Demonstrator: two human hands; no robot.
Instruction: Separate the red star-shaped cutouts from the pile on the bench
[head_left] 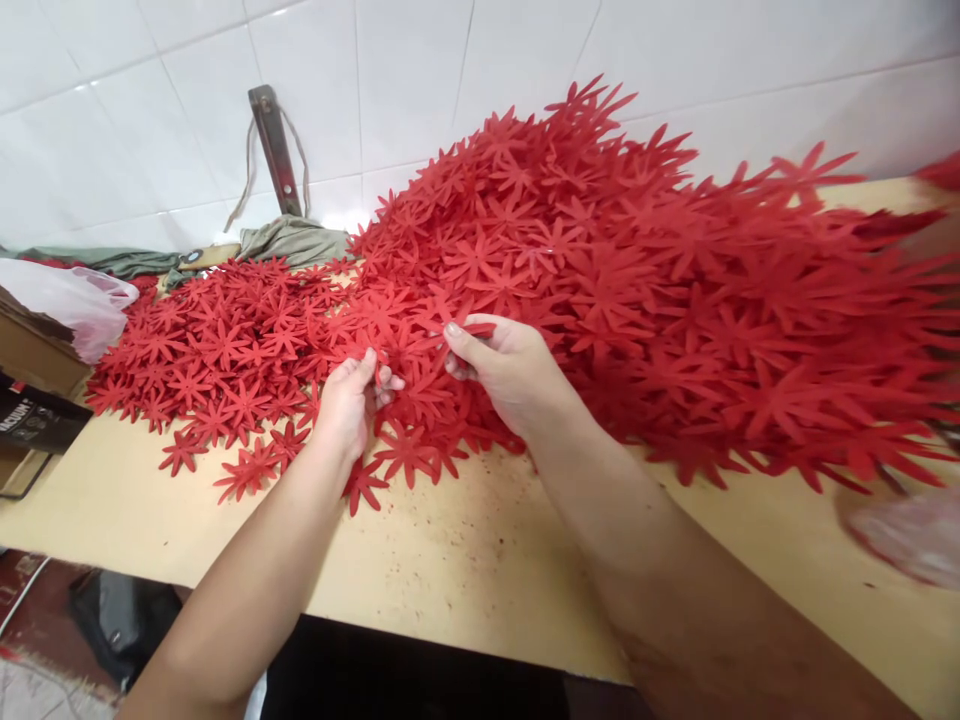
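"Red all through, matte and cloth-like. What shape is the flower cutout (pixel 481 329) at the right hand (pixel 511 372)?"

"Mostly hidden by the fingers. One slim, tapering petal shows above the thumb and forefinger, which pinch the piece. Its neighbours show the form better: narrow, pointed petals spreading like a star from a small centre."

"And where is it?"

"Just above the heaped flowers, around the middle of the desk (pixel 480 590), between its front and back edges."

"Does the left hand (pixel 351 398) hold one too?"

"I can't tell. Its thumb and fingers are curled close together, with red right at the tips, but that could be a flower in the grip or the pile behind."

"How do the others lie?"

"A tall heap (pixel 600 260) climbs along the back edge and runs to the right, the petals overlapping and blurred towards that end. A lower mound (pixel 232 340) spreads towards the left edge, darker in its gaps. Nearer the front edge, a single flower (pixel 181 453) lies flat on the pale surface, its petals clearly separate."

"Anything behind?"

"White tiled wall (pixel 420 70), beyond the back edge."
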